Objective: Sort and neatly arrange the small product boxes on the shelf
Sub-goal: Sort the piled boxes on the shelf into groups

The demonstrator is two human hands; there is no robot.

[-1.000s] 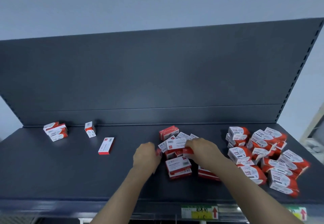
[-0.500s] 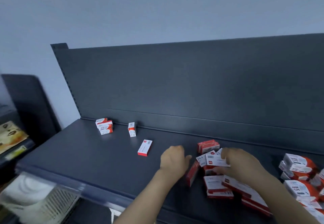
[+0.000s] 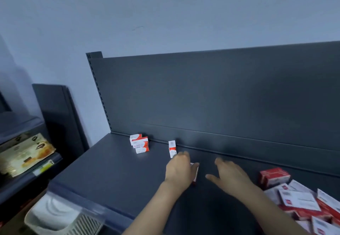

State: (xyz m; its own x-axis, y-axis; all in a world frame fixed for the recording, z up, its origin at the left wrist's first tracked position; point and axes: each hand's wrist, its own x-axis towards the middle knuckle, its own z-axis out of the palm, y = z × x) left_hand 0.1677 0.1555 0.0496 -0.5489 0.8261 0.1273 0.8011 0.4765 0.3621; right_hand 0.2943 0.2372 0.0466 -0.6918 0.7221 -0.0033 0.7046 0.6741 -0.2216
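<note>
Shelf (image 3: 103, 170): one unit, carrying red-and-white product boxes in four groups. These are a stack of three (image 3: 139, 143) at the back left, one upright box (image 3: 172, 147), one slim box (image 3: 196, 171) partly hidden at the left hand, and one loose pile (image 3: 298, 199) at the right edge. At least eight boxes show in the pile, but the frame edge cuts it off, so no exact total can be given. Hands: two — left hand (image 3: 179, 170) and right hand (image 3: 231, 177); off the shelf — one white basket (image 3: 51, 218) and one printed packet (image 3: 24, 152).

Stack (image 3: 139, 143) left of upright box (image 3: 172, 148) (pile (image 3: 298, 200) far right).
</note>
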